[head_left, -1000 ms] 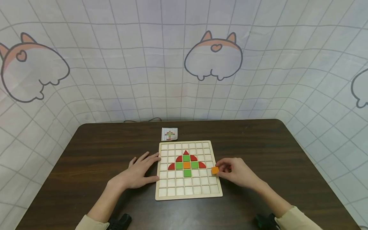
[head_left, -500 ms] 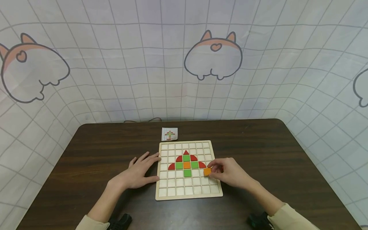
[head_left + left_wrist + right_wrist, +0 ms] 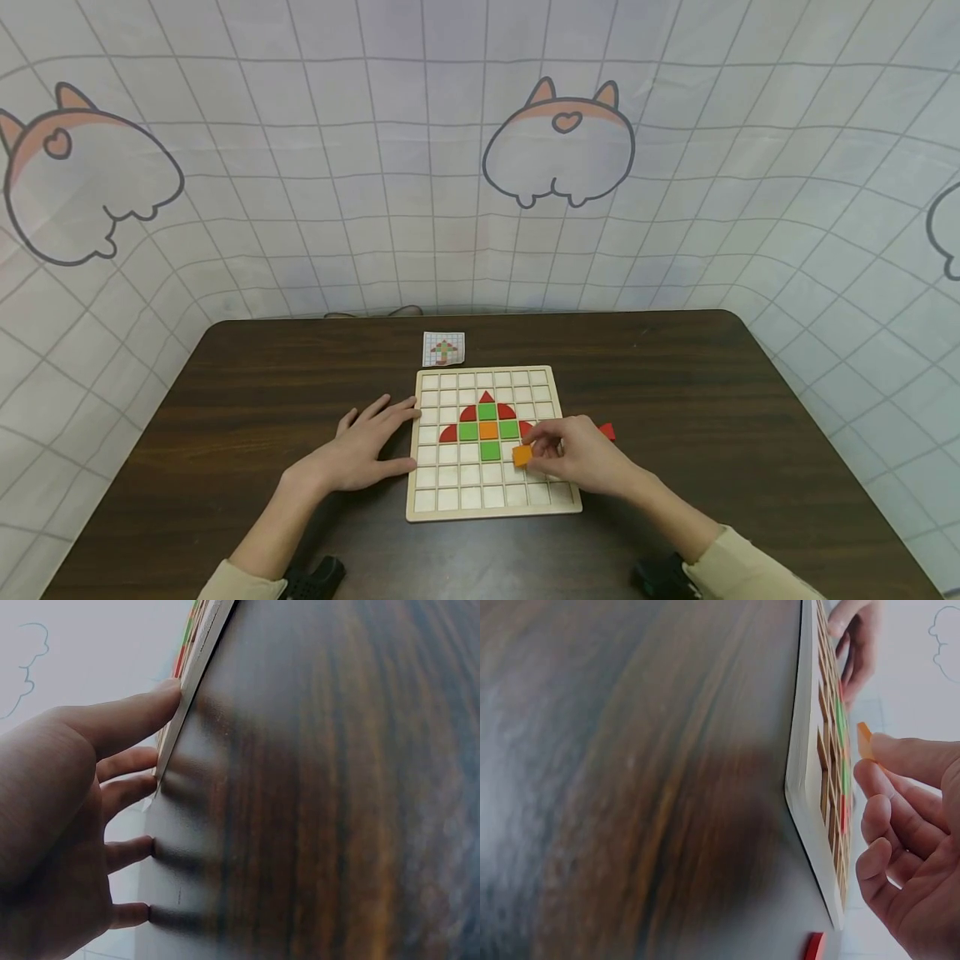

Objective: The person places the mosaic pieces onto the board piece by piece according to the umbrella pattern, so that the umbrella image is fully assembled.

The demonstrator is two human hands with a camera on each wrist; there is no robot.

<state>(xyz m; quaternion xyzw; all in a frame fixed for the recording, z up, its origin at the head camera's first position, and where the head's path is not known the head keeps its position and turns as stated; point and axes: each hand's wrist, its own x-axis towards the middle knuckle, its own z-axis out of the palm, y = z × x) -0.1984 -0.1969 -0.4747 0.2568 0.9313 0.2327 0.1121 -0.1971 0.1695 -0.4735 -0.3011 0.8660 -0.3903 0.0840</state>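
Between thumb and fingertips my right hand [image 3: 581, 454] pinches an orange square tile [image 3: 522, 456], held over the right part of the wooden grid board [image 3: 447, 501]. In the right wrist view the tile [image 3: 865, 741] is seen nearly edge-on, apart from the board. My left hand [image 3: 360, 450] has its fingers spread, and thumb and fingertips touch the board's left edge. Set in the board are green square tiles [image 3: 490, 451], an orange square tile [image 3: 488, 430], red quarter-round tiles [image 3: 448, 433] and a red triangle tile [image 3: 486, 397]. The right fingers partly cover the rightmost red tile.
A small printed card [image 3: 443, 349] with a coloured grid pattern lies behind the board. To the right of the board, partly behind my right hand, a loose red piece [image 3: 608, 432] lies on the dark wood table [image 3: 300, 367].
My right hand has carried the orange square tile leftward from the board's right edge to over its cells, and the loose red piece has come into sight. The left hand stays put.
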